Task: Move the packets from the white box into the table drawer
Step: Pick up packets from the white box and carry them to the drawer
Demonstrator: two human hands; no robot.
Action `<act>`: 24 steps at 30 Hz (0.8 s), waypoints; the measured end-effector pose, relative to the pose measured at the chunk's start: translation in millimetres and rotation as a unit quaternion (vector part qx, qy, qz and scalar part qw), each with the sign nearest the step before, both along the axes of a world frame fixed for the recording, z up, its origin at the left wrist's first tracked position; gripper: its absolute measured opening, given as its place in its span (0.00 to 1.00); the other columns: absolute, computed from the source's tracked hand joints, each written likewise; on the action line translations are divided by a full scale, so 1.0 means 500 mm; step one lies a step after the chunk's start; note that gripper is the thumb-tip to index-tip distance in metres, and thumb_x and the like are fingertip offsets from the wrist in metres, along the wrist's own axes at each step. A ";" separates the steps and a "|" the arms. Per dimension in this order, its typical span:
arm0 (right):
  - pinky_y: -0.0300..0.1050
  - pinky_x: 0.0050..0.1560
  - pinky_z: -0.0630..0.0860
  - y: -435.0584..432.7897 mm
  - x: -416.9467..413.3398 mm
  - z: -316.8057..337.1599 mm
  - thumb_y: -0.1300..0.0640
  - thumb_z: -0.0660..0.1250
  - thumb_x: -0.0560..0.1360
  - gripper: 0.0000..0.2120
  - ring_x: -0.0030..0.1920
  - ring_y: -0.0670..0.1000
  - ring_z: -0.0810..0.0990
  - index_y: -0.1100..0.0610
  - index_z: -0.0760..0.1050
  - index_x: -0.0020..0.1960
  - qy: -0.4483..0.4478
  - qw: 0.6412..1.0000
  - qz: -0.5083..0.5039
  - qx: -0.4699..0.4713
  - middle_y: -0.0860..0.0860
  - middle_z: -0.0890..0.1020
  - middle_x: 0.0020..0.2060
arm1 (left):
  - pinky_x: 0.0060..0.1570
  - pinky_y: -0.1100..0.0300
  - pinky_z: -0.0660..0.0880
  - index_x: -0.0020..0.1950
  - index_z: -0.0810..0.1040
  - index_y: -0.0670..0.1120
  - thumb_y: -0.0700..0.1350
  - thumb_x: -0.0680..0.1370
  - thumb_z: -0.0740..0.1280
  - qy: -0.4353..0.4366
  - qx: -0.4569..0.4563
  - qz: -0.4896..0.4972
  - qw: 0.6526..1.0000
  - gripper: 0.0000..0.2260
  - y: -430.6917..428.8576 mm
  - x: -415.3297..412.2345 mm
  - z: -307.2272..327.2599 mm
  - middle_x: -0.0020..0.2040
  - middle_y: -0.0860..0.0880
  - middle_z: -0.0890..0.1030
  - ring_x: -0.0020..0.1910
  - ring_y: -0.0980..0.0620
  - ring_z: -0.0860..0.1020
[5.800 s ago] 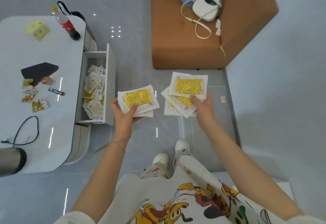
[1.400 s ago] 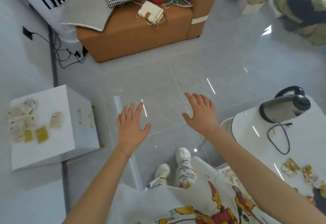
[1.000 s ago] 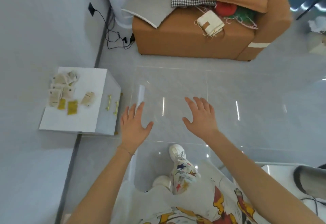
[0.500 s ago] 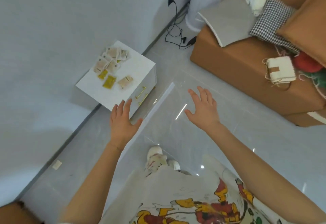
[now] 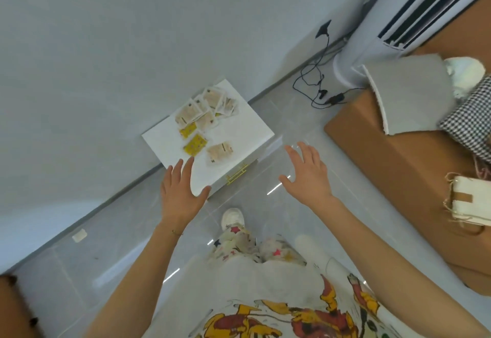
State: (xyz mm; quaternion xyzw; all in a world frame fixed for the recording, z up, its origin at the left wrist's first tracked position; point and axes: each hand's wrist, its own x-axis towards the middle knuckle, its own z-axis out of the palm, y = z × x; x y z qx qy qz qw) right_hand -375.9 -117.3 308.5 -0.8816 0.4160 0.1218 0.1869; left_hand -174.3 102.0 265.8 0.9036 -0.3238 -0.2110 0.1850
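Head view puts the white box [image 5: 247,127] against the wall ahead of me, its top strewn with packets [image 5: 206,117]: a heap at the far corner, two yellow ones and a loose one nearer. My left hand [image 5: 180,191] hovers over the near edge, my right hand [image 5: 305,175] beside the box, fingers of both spread and empty. I'd sweep the heap together before lifting.

Two empty, spread hands [image 5: 182,195] [image 5: 305,175] before packets [image 5: 206,114] on white box [image 5: 249,127]
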 end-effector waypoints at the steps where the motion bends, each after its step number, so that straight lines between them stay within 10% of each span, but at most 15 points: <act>1: 0.55 0.73 0.54 -0.016 0.021 0.000 0.44 0.63 0.76 0.35 0.77 0.57 0.47 0.48 0.51 0.78 -0.005 1.000 0.005 -0.001 0.54 0.51 0.77 | 0.74 0.42 0.54 0.78 0.58 0.50 0.60 0.75 0.66 0.002 -0.002 0.006 1.000 0.35 -0.010 0.018 -0.001 0.77 0.44 0.60 0.76 0.39 0.56; 11: 0.55 0.70 0.63 -0.148 0.245 -0.139 0.44 0.65 0.76 0.35 0.74 0.56 0.56 0.49 0.54 0.77 -0.027 0.990 -0.012 0.139 0.53 0.61 0.74 | 0.72 0.41 0.60 0.78 0.55 0.52 0.73 0.67 0.59 0.084 0.023 0.136 0.987 0.45 -0.097 0.129 -0.114 0.77 0.48 0.62 0.75 0.43 0.59; 16: 0.54 0.68 0.66 -0.230 0.393 -0.311 0.45 0.69 0.74 0.33 0.69 0.57 0.68 0.50 0.61 0.74 -0.058 0.927 -0.207 0.306 0.55 0.72 0.66 | 0.72 0.40 0.58 0.79 0.52 0.53 0.66 0.73 0.66 0.148 0.073 0.219 0.962 0.41 -0.182 0.157 -0.255 0.78 0.46 0.58 0.76 0.46 0.58; 24: 0.59 0.71 0.62 -0.340 0.612 -0.592 0.39 0.71 0.70 0.40 0.72 0.59 0.64 0.51 0.59 0.75 -0.078 0.953 -0.152 0.250 0.55 0.67 0.71 | 0.72 0.37 0.46 0.79 0.39 0.54 0.70 0.64 0.69 0.146 0.113 0.278 0.943 0.55 -0.294 0.225 -0.518 0.79 0.47 0.37 0.78 0.44 0.40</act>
